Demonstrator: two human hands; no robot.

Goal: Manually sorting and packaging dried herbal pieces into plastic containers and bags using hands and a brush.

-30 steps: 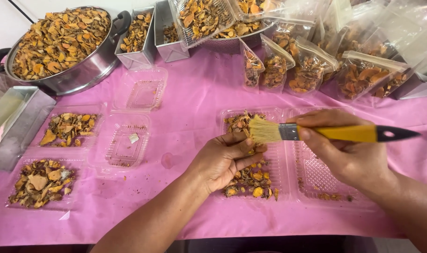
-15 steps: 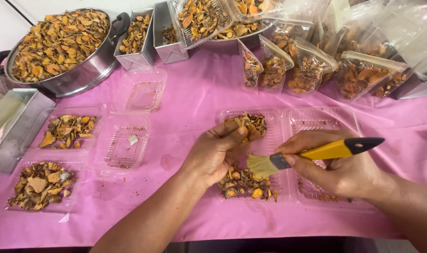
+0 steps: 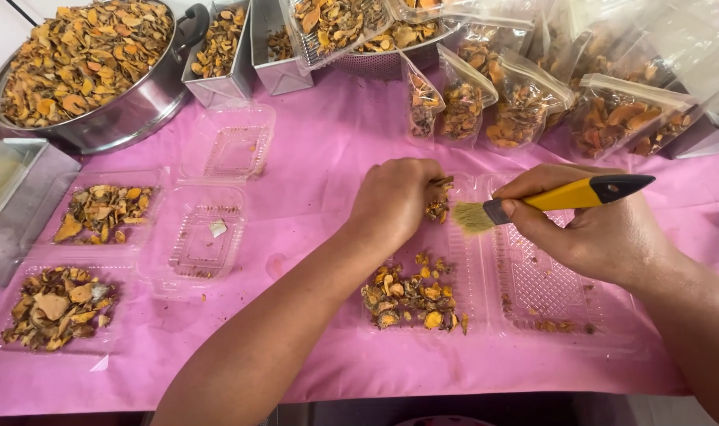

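Dried orange-brown slices being brushed in a clear hinged tray (image 3: 470, 315) on a pink cloth (image 3: 328, 158)

Large steel pot (image 3: 115, 118) of slices far left; filled clear bags (image 3: 517, 110) far right. Left hand (image 3: 395, 197) clenched on a few dried slices (image 3: 438, 207) over the tray's far left cell. Right hand (image 3: 596, 229) grasping a yellow-handled brush (image 3: 553, 199), bristles just beside them. Slices judged light, stiff, brittle: pinch by the edges, gently
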